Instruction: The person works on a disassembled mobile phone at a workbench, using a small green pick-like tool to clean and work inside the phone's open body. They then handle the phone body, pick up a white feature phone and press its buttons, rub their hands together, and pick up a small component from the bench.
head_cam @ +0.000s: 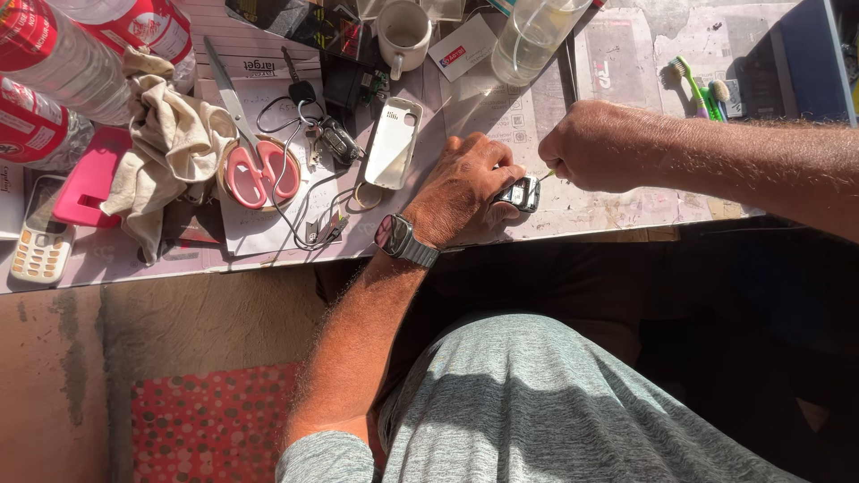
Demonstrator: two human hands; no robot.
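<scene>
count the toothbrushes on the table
2, both at the table's far right edge, side by side: a green toothbrush and a second toothbrush just right of it. More could be hidden under the clutter.

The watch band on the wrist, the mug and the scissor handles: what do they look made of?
The watch band looks like metal: grey links with a dull shine. The mug seems glazed ceramic, white, smooth and thick-walled. The scissor handles look like pink plastic, even in colour and matt, with bare steel blades.
</scene>
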